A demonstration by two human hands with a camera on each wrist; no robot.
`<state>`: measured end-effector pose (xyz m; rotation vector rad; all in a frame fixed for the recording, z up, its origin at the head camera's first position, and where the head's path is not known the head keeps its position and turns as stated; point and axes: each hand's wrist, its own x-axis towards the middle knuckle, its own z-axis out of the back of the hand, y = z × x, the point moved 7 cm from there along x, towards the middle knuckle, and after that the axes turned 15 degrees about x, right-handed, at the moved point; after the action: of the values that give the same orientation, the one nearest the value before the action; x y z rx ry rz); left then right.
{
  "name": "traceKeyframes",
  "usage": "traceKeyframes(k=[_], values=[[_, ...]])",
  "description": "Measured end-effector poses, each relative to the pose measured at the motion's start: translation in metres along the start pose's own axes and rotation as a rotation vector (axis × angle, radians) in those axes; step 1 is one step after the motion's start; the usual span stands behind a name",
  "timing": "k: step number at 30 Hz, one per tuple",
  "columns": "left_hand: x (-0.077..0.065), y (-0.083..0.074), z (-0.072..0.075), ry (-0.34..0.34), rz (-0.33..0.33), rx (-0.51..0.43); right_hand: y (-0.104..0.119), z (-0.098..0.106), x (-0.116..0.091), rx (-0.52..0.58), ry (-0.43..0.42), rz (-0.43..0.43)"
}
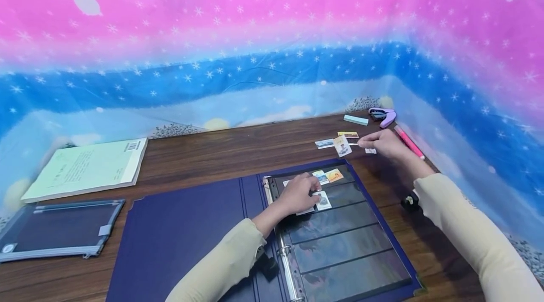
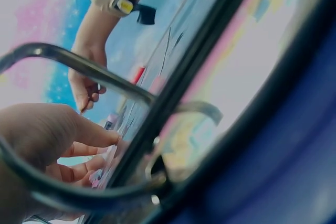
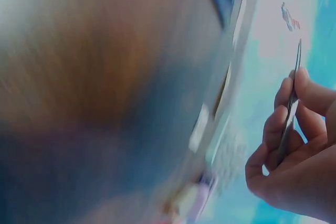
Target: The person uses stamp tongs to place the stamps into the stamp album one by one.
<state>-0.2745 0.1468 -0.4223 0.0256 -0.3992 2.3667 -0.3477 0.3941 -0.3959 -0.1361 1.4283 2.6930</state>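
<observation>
My right hand (image 1: 386, 144) pinches slim metal tweezers (image 3: 292, 103) between thumb and fingers. At the tweezers' tip is a small white stamp with a printed figure (image 1: 343, 146), above the far table in the head view. My left hand (image 1: 299, 194) rests on the black pocket page of a blue ring-binder album (image 1: 187, 231), fingers loosely spread. Its thumb and index finger are beside a pale stamp (image 1: 324, 201) in the second row. An orange stamp (image 1: 334, 175) and a blue-green stamp (image 1: 320, 178) sit in the top row. The left hand partly covers other stamps there.
Loose stamps, one pale (image 1: 325, 144) and one yellow (image 1: 348, 134), lie beyond the album. A light-blue box (image 1: 356, 120), a purple stapler (image 1: 386, 117) and a red marker (image 1: 409, 142) are at the back right. A green book (image 1: 89, 165) and a zip pouch (image 1: 63, 229) lie left.
</observation>
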Motion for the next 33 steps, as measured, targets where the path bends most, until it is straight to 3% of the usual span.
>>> traceKeyframes(k=[6,10,17,22,33], values=[[0.0,0.0,0.001,-0.021,0.031,-0.026,-0.002,-0.04,-0.026,0.043,0.015,-0.044],[0.0,0.0,0.002,-0.035,0.036,-0.02,-0.009,-0.053,-0.038,0.035,0.001,-0.076],[0.0,0.0,-0.001,-0.022,0.046,-0.014,-0.015,-0.062,-0.054,0.015,-0.006,-0.09],[0.0,-0.001,-0.001,-0.028,0.047,-0.014,-0.011,-0.061,-0.06,-0.005,0.015,-0.033],[0.0,-0.001,-0.002,-0.027,0.059,0.004,-0.006,-0.062,-0.054,-0.081,0.145,0.061]])
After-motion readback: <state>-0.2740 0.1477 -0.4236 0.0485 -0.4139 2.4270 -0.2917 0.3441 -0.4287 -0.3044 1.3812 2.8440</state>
